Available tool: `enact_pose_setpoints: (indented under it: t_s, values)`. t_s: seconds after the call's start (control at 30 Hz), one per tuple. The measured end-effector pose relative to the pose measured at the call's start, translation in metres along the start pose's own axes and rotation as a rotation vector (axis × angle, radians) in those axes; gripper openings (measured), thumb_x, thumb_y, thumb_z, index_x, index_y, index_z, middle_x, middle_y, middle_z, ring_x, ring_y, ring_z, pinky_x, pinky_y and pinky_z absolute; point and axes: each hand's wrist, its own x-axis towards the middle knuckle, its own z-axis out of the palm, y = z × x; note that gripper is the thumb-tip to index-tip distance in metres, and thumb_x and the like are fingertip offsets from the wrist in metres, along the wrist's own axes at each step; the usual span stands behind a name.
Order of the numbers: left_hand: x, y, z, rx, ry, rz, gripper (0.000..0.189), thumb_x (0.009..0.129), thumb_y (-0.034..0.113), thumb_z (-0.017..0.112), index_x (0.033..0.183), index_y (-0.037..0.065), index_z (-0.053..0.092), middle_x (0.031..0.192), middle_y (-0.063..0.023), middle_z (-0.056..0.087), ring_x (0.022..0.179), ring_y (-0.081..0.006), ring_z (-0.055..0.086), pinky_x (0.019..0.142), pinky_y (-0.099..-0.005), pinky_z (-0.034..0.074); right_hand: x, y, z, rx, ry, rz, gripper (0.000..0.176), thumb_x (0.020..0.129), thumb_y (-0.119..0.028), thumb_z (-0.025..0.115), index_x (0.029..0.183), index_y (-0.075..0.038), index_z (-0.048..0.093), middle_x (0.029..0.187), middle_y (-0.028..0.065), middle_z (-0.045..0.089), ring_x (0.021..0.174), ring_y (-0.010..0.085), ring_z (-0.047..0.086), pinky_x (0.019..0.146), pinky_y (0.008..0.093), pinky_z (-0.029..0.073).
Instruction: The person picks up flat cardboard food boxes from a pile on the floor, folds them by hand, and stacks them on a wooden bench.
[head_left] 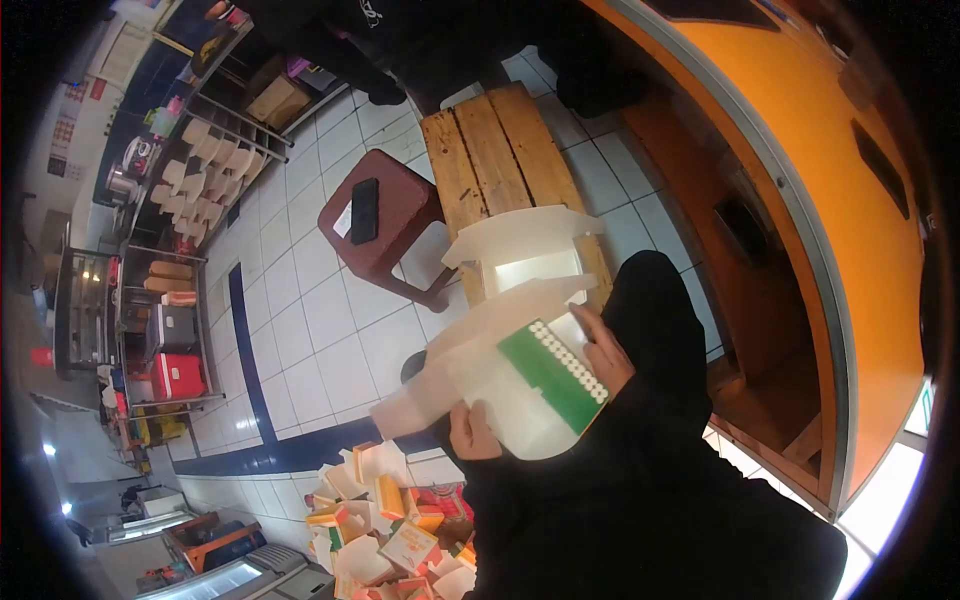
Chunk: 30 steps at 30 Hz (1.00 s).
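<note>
Above my lap I hold a cardboard box blank [515, 410], white inside, with a green panel and a row of white circles. My left hand [475, 432] grips its lower left edge, the thumb on the white side. At its upper right edge my right hand [602, 350] pinches the card beside the circles. A long flap of the blank extends toward the left, slightly blurred. Just beyond stands an open white box [538, 262] with raised sides, on a wooden bench [490, 150]. The fingers beneath the card are hidden.
A pile of folded boxes [400, 540] lies at my lower left. A maroon stool [385, 185] carries a black phone [365, 210]. An orange counter [800, 130] runs along the right. Shelves with stacked boxes [205, 175] line the left; a person in dark clothes [430, 40] is ahead.
</note>
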Motion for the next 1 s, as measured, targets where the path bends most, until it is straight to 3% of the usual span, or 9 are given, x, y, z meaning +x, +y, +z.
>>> enact_pose_setpoints:
  t_s: [0.07,0.1,0.23,0.33,0.47,0.7,0.77,0.8,1.0]
  values:
    - [-0.002,0.011,-0.015,-0.088,-0.022,-0.146,0.022,0.092,0.008,0.049,0.108,-0.003,0.06,0.088,-0.0009,0.06,0.075,-0.0064,0.052,0.066,-0.0214,0.043,0.008,0.02,-0.004,-0.003,0.184,-0.048,0.055,0.086,-0.009,0.036,0.14,-0.01,0.038,0.13,0.0226,0.048,0.121,0.0341,0.045,0.104,0.0388,0.033]
    - [0.0,0.0,-0.026,-0.121,0.0,-0.104,0.021,0.092,0.007,0.048,0.107,-0.003,0.06,0.085,-0.0007,0.061,0.071,-0.0054,0.053,0.064,-0.0211,0.043,0.013,0.011,-0.008,0.016,0.286,-0.063,0.056,0.083,-0.008,0.034,0.138,-0.004,0.039,0.132,0.0219,0.047,0.126,0.0329,0.042,0.108,0.0372,0.029]
    - [0.011,0.0,-0.068,-0.131,0.116,-0.109,0.021,0.092,0.009,0.049,0.107,-0.002,0.059,0.086,-0.0025,0.063,0.072,-0.0076,0.055,0.065,-0.0228,0.045,0.037,-0.005,-0.028,0.203,0.322,-0.048,0.058,0.083,-0.009,0.032,0.14,-0.001,0.035,0.143,0.0206,0.037,0.136,0.0328,0.032,0.113,0.0383,0.022]
    - [0.025,-0.015,-0.107,0.162,-0.061,-0.025,0.02,0.091,0.014,0.052,0.098,-0.002,0.061,0.083,-0.0059,0.065,0.07,-0.0135,0.058,0.066,-0.0267,0.048,0.066,-0.011,-0.021,0.197,0.327,-0.135,0.058,0.085,-0.012,0.03,0.141,0.0,0.031,0.145,0.0172,0.035,0.137,0.0286,0.028,0.114,0.0349,0.018]
    - [0.024,-0.032,-0.125,0.446,-0.092,0.124,0.02,0.091,0.015,0.052,0.095,-0.002,0.062,0.08,-0.0073,0.064,0.069,-0.0154,0.058,0.066,-0.0278,0.047,0.093,-0.027,-0.001,-0.096,0.356,-0.067,0.055,0.087,-0.013,0.03,0.14,-0.003,0.033,0.143,0.0211,0.035,0.135,0.0332,0.03,0.112,0.0372,0.022]
    - [0.005,-0.037,-0.117,0.566,-0.071,0.338,0.021,0.09,0.018,0.054,0.089,-0.002,0.062,0.076,-0.0098,0.064,0.067,-0.0187,0.058,0.064,-0.0299,0.047,0.119,-0.005,0.02,-0.145,0.38,-0.104,0.048,0.089,-0.017,0.031,0.135,-0.005,0.039,0.131,0.0225,0.047,0.123,0.0368,0.043,0.104,0.0397,0.031]
    - [0.004,-0.028,-0.109,0.523,-0.091,0.12,0.022,0.09,0.018,0.055,0.086,-0.003,0.061,0.074,-0.0111,0.062,0.066,-0.0202,0.057,0.063,-0.0311,0.045,0.118,0.002,0.02,-0.152,0.385,-0.091,0.046,0.09,-0.018,0.031,0.133,-0.005,0.041,0.128,0.0229,0.051,0.12,0.0378,0.047,0.101,0.0405,0.034]
    - [0.003,-0.019,-0.103,0.481,-0.117,-0.094,0.023,0.09,0.018,0.055,0.083,-0.003,0.06,0.072,-0.0125,0.06,0.065,-0.0218,0.056,0.062,-0.0324,0.044,0.116,0.002,0.02,-0.155,0.383,-0.067,0.045,0.091,-0.018,0.031,0.132,-0.006,0.042,0.126,0.0231,0.053,0.118,0.0383,0.048,0.1,0.0408,0.036]
    - [-0.001,-0.023,-0.098,0.491,-0.139,-0.015,0.02,0.088,0.015,0.058,0.08,-0.003,0.056,0.069,-0.0112,0.052,0.06,-0.0191,0.049,0.058,-0.0315,0.04,0.107,-0.012,0.018,-0.288,0.317,0.11,0.039,0.093,-0.026,0.035,0.123,-0.005,0.046,0.112,0.0277,0.059,0.106,0.0432,0.054,0.09,0.0453,0.042]
